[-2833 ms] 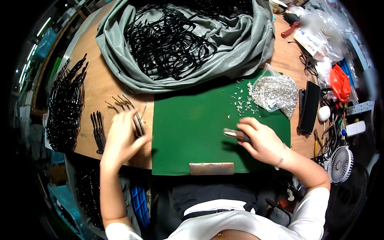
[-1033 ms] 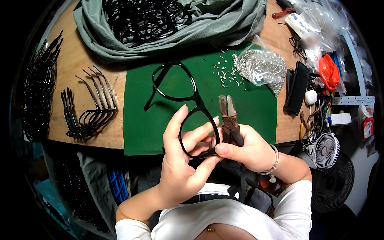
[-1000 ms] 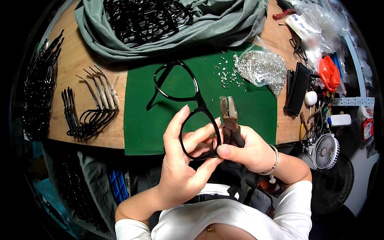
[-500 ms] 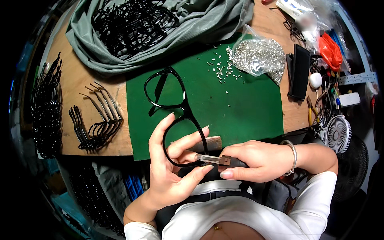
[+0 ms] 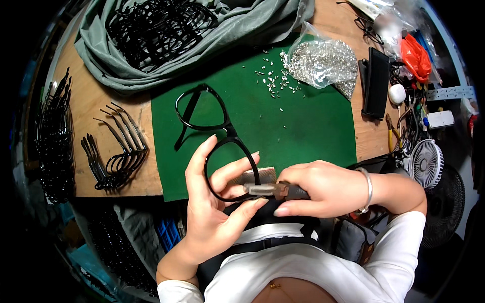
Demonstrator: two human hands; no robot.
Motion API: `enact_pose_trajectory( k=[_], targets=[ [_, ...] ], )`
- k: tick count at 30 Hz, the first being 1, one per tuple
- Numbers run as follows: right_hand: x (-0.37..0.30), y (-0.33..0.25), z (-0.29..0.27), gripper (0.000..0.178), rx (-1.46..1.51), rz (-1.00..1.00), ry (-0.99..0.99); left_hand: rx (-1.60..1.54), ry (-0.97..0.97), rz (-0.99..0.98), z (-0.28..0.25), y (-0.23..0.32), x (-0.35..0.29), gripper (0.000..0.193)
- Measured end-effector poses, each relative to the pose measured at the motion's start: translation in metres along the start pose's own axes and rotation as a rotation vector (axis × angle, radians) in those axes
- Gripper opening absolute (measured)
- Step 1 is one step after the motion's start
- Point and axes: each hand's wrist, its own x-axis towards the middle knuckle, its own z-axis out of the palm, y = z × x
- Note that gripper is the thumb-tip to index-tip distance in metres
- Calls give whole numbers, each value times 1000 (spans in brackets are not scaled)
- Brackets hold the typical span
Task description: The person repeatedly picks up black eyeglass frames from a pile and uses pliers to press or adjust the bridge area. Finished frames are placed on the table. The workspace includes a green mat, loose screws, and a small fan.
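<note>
A black eyeglass frame (image 5: 228,132) is tilted over the near edge of the green mat, one temple folded behind its far rim. My left hand (image 5: 214,217) grips the near rim, with fingers through and around it. Closed around the dark handles of pliers, my right hand (image 5: 321,192) is to the right of that rim. The metal jaws of the pliers (image 5: 265,190) lie at the rim's lower right corner; whether they clamp a part there cannot be made out. Behind them a small ridged metal piece (image 5: 262,174) shows at the mat's edge.
A green mat (image 5: 313,131) covers the wooden table (image 5: 121,88). A clear bag of small silvery parts (image 5: 323,60) has spilled some onto it. Grey cloth (image 5: 96,50) holds piled black frames (image 5: 161,30). More frames (image 5: 121,161) stand left; a black phone-like object (image 5: 376,83) and fan (image 5: 426,162) are right.
The table and its objects have shifted slightly left and up in view. The far end of the eyeglass frame has swung a little left. Both hands keep their holds; the pliers moved slightly up.
</note>
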Motion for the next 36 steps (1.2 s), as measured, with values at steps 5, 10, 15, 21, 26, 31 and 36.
enact_pose_trajectory(
  k=[5, 10, 15, 21, 26, 31, 36],
  targets=[
    [1, 35, 4, 32, -66, 115, 280, -10, 60, 6, 2, -13, 4, 84],
    [4, 61, 18, 17, -322, 41, 563, 5, 44, 136, -7, -34, -18, 79],
    [23, 71, 14, 18, -465, 163, 621, -9, 172, 99, 2, -42, -31, 65],
    [29, 67, 14, 14, -448, 145, 575, -316, 20, -48, -6, -35, -35, 89],
    [28, 66, 10, 15, -394, 121, 555, -611, -115, -244, -15, -35, -32, 56],
    [35, 70, 22, 17, -689, 62, 624, -105, 8, -256, -1, -47, -26, 13],
    [28, 49, 21, 15, -299, 37, 632, -88, 112, -75, 15, -56, -30, 40]
  ],
)
